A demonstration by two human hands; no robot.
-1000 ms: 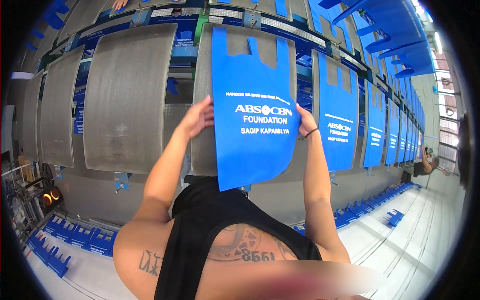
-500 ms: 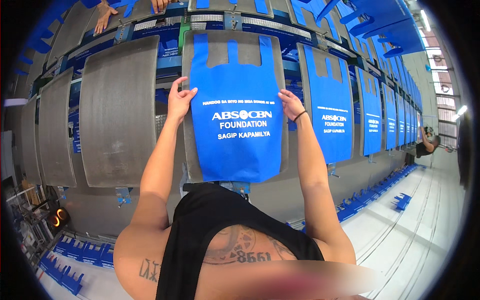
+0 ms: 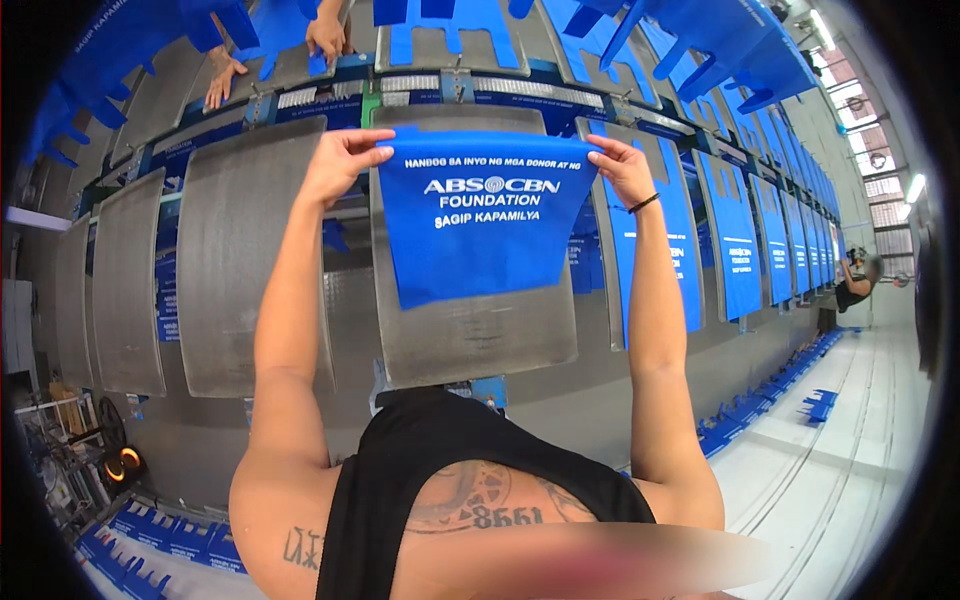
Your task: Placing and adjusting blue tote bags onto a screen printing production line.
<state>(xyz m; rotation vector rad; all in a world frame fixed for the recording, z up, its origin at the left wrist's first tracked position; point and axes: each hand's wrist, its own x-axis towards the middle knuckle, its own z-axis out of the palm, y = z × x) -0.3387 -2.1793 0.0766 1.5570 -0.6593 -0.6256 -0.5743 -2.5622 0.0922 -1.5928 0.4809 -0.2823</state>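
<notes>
Both the left fingers point(image 3: 374, 155) and right fingers point(image 3: 606, 163) pinch the blue bag point(image 3: 480, 255) by its upper edge.

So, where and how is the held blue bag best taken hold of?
Probably at both ends of the blue bag's upper edge, coming in from left and right: the left grip and right grip pinch there, and the limp sheet hangs spread between them, lower edge loose.
</notes>
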